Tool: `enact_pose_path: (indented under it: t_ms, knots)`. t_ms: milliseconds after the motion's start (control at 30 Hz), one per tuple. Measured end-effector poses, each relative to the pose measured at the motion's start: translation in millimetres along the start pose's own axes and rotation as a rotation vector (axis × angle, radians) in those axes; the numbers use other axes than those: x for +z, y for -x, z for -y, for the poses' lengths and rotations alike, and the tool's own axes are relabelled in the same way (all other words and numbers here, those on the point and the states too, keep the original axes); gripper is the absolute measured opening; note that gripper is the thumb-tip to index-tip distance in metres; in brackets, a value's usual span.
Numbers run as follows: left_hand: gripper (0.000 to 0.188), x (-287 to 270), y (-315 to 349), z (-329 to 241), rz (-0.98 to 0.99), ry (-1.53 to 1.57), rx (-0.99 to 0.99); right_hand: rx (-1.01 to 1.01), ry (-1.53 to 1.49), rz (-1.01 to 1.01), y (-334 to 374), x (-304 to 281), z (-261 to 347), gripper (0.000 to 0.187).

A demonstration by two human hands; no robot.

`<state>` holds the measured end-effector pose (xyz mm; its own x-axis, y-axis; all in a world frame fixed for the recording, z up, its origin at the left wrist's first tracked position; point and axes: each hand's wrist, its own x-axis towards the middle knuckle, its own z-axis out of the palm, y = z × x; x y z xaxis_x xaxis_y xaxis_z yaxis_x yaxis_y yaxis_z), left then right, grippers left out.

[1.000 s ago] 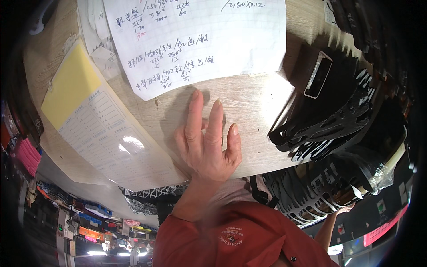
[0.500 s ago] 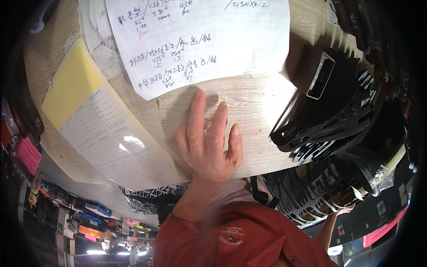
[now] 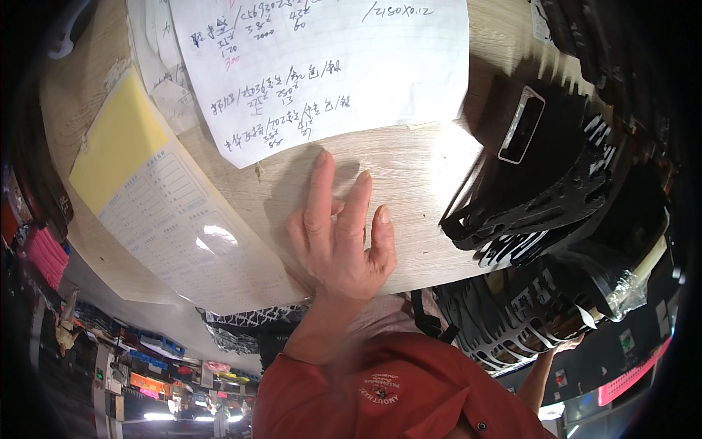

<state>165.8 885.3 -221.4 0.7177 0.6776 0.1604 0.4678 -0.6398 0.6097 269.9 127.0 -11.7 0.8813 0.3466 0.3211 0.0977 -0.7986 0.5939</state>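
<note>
My left hand (image 3: 338,245) rests palm down on the wooden table (image 3: 409,168), its fingers apart and nothing in it. Just beyond its fingertips lies a white sheet with handwriting (image 3: 395,80). To its left is a printed form under clear plastic with a yellow part (image 3: 128,139). At the lower right, my right hand (image 3: 569,343) is at the lower edge of a stack of black slotted pieces (image 3: 512,314). Most of its fingers are hidden, so its grip is not clear.
On the table's right side lie black cut-out pieces (image 3: 534,212) beside a dark item with a silver rectangular frame (image 3: 521,124). A clear plastic bag (image 3: 629,293) hangs near the stack. Patterned black-and-white material (image 3: 252,329) shows below the near edge. Cluttered shelves (image 3: 157,351) stand lower left.
The view has shifted very slightly. My left hand keeps its spread pose on the table, and my right hand stays at the black stack. A tan shape at the far lower left has moved.
</note>
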Motion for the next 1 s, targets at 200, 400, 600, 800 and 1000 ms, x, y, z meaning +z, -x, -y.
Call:
enact_pose_path:
  t_ms: [200, 400, 600, 800, 1000]
  knots:
    - [0.036, -0.1, -0.6, 0.1, -0.005, 0.007, 0.0, 0.139, -0.06, 0.043, -3.5, -1.2, 6.5, 0.1]
    - [0.036, -0.7, -0.2, 0.2, 0.011, -0.004, 0.002, -0.097, -0.047, 0.002, -9.1, -10.5, 19.8, 0.1]
    - [0.036, -0.3, 0.2, 0.0, 0.014, -0.001, -0.009, 0.063, 0.061, 0.081, -5.0, -6.5, 13.3, 0.097]
    - [0.036, -1.0, -1.2, -1.4, 0.01, -0.023, 0.003, 0.199, -0.009, 0.101, 2.9, -0.2, 8.2, 0.094]
    - [0.036, 0.2, -0.2, 0.4, -0.004, -0.032, 0.025, 0.262, 0.02, 0.151, 2.1, -6.8, 28.1, 0.097]
